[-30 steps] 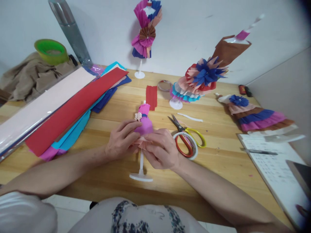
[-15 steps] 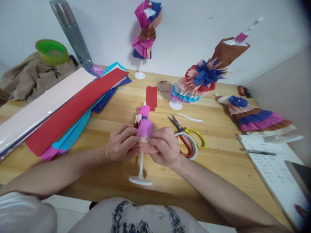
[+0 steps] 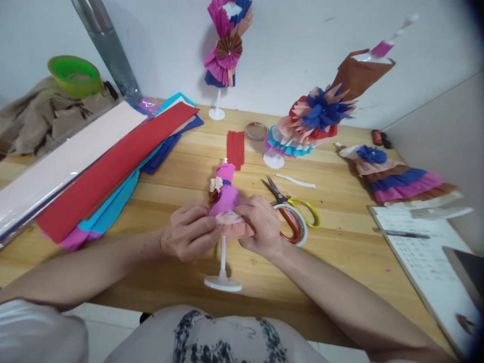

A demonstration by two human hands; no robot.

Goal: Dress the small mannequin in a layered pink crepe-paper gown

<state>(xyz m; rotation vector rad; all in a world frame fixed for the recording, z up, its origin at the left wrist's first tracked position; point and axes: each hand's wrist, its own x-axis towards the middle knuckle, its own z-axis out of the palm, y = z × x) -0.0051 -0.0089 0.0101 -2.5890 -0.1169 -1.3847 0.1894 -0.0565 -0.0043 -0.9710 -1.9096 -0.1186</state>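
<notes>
Around the small purple dress (image 3: 226, 199), both hands (image 3: 192, 232) (image 3: 263, 224) pinch a peach paper frill (image 3: 235, 230) (scissors (image 3: 279, 195) lie to the right).

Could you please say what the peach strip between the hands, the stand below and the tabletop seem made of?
Peach strip: probably matte crepe paper, given its soft folds, or fabric. Stand: likely smooth plastic, evenly white. Tabletop: seemingly wood or laminate, satin, with visible grain.

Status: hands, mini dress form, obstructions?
Left hand and right hand pinching peach paper. Paper against lower part of mini dress form. Scissors, tape roll near right hand, not blocking.
</notes>
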